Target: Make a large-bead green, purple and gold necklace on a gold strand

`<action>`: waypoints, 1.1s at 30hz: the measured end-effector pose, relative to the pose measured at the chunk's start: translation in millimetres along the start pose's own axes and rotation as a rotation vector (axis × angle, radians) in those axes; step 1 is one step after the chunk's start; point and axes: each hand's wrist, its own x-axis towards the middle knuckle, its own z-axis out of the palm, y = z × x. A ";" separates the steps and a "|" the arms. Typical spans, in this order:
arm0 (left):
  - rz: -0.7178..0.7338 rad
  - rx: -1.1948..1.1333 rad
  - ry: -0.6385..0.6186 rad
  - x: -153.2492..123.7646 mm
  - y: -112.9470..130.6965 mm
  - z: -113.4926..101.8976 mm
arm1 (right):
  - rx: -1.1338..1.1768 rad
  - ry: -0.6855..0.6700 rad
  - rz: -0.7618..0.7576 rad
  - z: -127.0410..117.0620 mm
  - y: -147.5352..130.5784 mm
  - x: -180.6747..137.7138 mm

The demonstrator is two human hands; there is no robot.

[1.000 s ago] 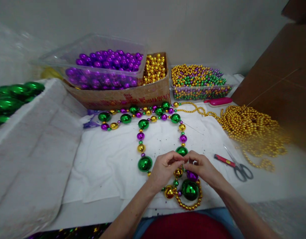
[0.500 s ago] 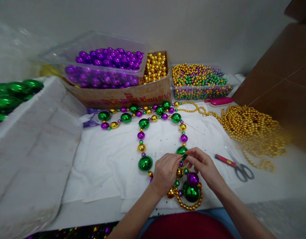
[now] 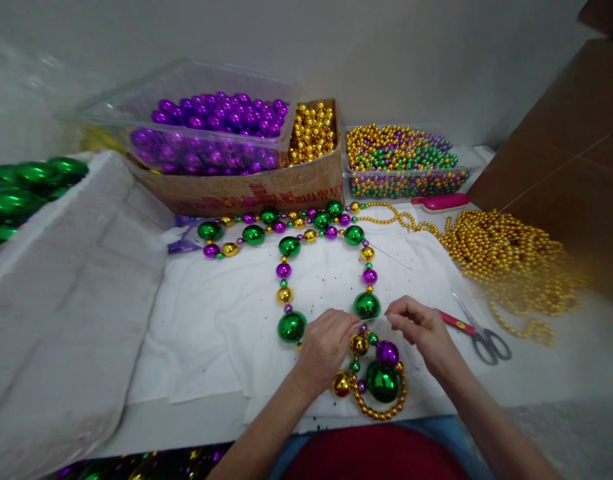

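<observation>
A string of large green, purple and gold beads (image 3: 291, 327) lies looped on the white cloth (image 3: 216, 313). My left hand (image 3: 326, 343) is closed in a pinch beside the big green bead (image 3: 367, 306) on the loop's right side. A thin pale thread (image 3: 369, 321) shows at its fingertips. Just right of that bead, my right hand (image 3: 416, 330) is pinched closed; whatever it holds is too small to make out. Below the hands, more beads hang together, among them a large green bead (image 3: 383, 381), a purple bead (image 3: 387, 354) and a curve of small gold beads (image 3: 379, 417).
Scissors (image 3: 486, 340) and a red-handled cutter (image 3: 456, 322) lie at right, near piled gold bead chains (image 3: 506, 253). Behind stand a clear bin of purple beads (image 3: 216, 150), a cardboard box (image 3: 306, 180) and a bin of mixed small beads (image 3: 404, 183). A foam box (image 3: 71, 313) fills the left.
My right hand has drawn slightly to the right, away from my left, so the gap between their fingertips is wider. The big green bead now shows whole between them.
</observation>
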 end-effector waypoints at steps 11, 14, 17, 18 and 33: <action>-0.557 -1.310 -0.143 -9.8 24.1 1.1 | 0.947 -0.102 0.335 -3.1 7.9 -14.5; -0.586 -1.252 -0.153 -10.1 21.0 13.3 | 0.822 -0.066 0.242 -1.4 4.5 -16.9; -0.619 -1.158 -0.145 -10.2 17.5 22.8 | 0.773 -0.002 0.200 -4.5 5.4 -18.3; -0.621 -1.141 -0.148 -10.2 16.8 24.9 | 0.788 0.019 0.201 -5.6 6.6 -18.9; -0.597 -1.050 -0.242 -10.2 18.1 31.2 | 0.882 0.035 0.244 -15.7 9.5 -31.5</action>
